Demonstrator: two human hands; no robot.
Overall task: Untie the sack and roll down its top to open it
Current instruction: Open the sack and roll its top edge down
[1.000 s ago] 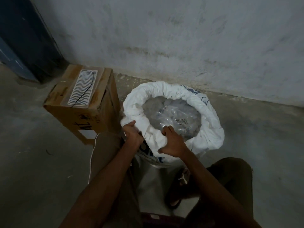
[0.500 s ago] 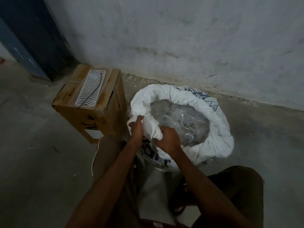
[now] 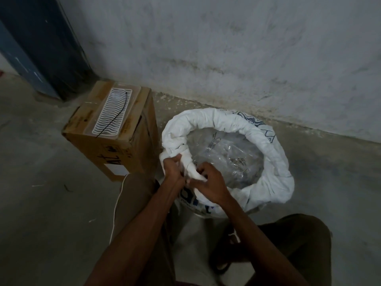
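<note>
Both hands, left hand (image 3: 174, 169) and right hand (image 3: 210, 182), close together, grip the near rolled rim of an open white sack (image 3: 274, 162) on the floor.

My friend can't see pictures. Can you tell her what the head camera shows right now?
A person's left hand and right hand grip the near rim of a white woven sack with blue print, its top rolled down and open. Clear plastic packets fill it. A brown cardboard box stands to its left on the grey concrete floor.
</note>
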